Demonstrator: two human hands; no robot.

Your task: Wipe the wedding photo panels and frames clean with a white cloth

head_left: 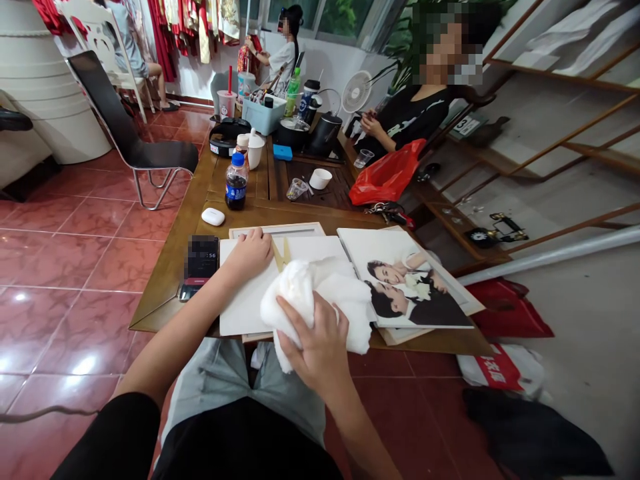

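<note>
My right hand (313, 340) is closed around a bunched white cloth (320, 293) at the near edge of a wooden table (165, 280). The cloth lies over a white flat board (250, 293) in front of me. My left hand (253, 252) rests on the far edge of that board, fingers curled over it. A small gold piece (281, 253) lies on the board just right of my left hand. To the right, a large printed photo of a couple (410, 277) lies flat, partly over a pale frame (277, 230).
A phone (200, 261) and a white earbud case (213, 216) lie left of the board. Farther back stand a cola bottle (235, 181), cups, kettles, a fan and a red plastic bag (387, 179). One person sits at the table's right, another at the far end. A black chair (135, 127) stands left.
</note>
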